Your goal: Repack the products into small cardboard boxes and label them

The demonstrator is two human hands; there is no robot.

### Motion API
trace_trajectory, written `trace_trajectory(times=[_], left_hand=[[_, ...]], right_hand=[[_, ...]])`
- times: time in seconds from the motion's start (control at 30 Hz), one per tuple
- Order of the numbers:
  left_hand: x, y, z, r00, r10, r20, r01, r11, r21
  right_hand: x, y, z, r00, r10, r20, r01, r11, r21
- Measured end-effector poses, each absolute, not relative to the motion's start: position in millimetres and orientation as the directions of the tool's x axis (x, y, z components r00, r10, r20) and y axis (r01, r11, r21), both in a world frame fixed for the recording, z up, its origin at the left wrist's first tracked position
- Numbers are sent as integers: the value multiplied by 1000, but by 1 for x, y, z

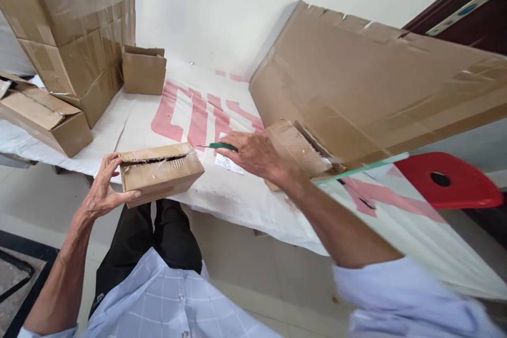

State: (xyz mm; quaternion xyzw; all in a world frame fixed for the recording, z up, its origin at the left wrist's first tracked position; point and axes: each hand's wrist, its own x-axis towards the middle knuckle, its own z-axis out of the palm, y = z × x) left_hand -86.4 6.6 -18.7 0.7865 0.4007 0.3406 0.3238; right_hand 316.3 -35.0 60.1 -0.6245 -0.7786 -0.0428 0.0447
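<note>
A small brown cardboard box (162, 182) sits at the front edge of the cloth-covered table, with a ragged slit along its top seam. My left hand (105, 190) grips its left end, fingers at the upper edge and thumb on the near side. To the right of the box, my right hand (253, 156) is closed around a green-handled knife (222, 146). Its thin blade points left toward the box's right end, apparently just short of it. Below that hand lies a white paper slip (229, 165) with writing, partly covered.
Stacked taped cartons (79, 26) rise at the left, with an opened box (45, 116) before them and a smaller box (144, 71) beside them. A large cardboard sheet (356, 79) leans at the right behind another box (297, 145). A red stool (467, 179) stands beyond a glass edge (364, 169).
</note>
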Motion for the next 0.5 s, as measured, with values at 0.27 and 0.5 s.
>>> trace_trajectory(times=[0.27, 0.5], left_hand=[[-88, 7, -6, 490, 845, 212, 462, -458, 759], [-88, 7, -4, 490, 845, 212, 455, -456, 765]], right_hand=[[331, -81, -83, 128, 976, 176, 941, -63, -333], [311, -50, 3, -134, 933, 334, 939, 227, -257]])
